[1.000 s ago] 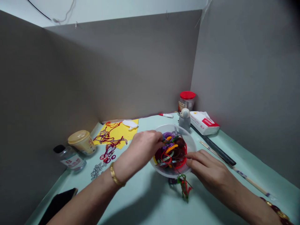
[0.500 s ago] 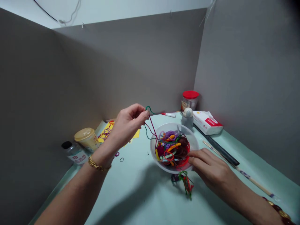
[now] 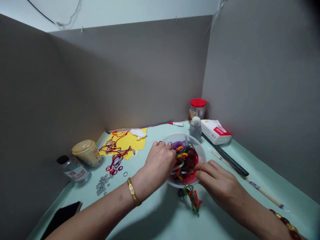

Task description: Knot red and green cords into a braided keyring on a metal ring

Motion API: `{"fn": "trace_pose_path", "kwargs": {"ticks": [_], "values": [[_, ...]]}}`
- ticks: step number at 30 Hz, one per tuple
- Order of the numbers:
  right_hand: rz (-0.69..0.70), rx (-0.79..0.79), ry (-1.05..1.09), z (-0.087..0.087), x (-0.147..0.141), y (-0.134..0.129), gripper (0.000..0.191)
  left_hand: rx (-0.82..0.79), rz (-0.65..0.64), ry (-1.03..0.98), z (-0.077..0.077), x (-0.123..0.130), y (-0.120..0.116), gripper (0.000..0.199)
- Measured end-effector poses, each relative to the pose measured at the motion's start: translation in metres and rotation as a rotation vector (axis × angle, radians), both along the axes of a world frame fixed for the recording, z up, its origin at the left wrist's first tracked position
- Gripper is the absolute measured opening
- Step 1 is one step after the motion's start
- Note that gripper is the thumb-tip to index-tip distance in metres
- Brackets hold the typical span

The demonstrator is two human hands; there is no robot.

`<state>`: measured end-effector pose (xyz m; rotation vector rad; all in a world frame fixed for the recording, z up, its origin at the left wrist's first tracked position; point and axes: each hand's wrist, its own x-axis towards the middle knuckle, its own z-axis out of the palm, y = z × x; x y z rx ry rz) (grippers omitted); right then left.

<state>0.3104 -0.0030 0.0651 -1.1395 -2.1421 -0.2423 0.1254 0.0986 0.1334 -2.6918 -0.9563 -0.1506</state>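
Over the clear plastic bowl [image 3: 193, 141] on the worktop [image 3: 82, 196], my left hand [image 3: 158, 163] reaches in from the bowl's left side, its fingers [image 3: 162, 146] bunched down among the tangled colored threads [image 3: 184, 163]. I cannot tell whether they pinch anything. My right hand [image 3: 215, 176] sits at the bowl's right side, with its fingers [image 3: 201, 173] held close together at the rim, and I cannot tell whether they hold a thread. Just in front of the bowl lies a small knot of green and red thread [image 3: 192, 200]. Left of the bowl are yellow paper [image 3: 136, 143] and metal rings [image 3: 102, 185]. Behind it stands a red-lidded jar [image 3: 197, 108].
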Motion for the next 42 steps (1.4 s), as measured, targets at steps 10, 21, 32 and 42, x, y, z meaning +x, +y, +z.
{"fn": "trace_pose_path", "kwargs": {"ticks": [10, 21, 32, 42], "values": [[-0.016, 0.006, 0.008, 0.000, -0.001, 0.002, 0.025, -0.671, -0.082, -0.825, 0.057, -0.013, 0.008, 0.029], [-0.023, -0.007, 0.038, -0.008, 0.001, 0.005, 0.023, -0.837, -0.102, -1.123, 0.082, -0.003, 0.018, 0.020], [-0.036, 0.003, 0.035, -0.007, 0.001, 0.006, 0.022, -0.397, -0.323, -1.431, 0.116, -0.002, 0.018, 0.014], [-0.058, -0.027, 0.031, -0.007, 0.001, 0.007, 0.022, -0.243, -0.584, -1.565, 0.157, -0.006, -0.016, 0.016]]}}
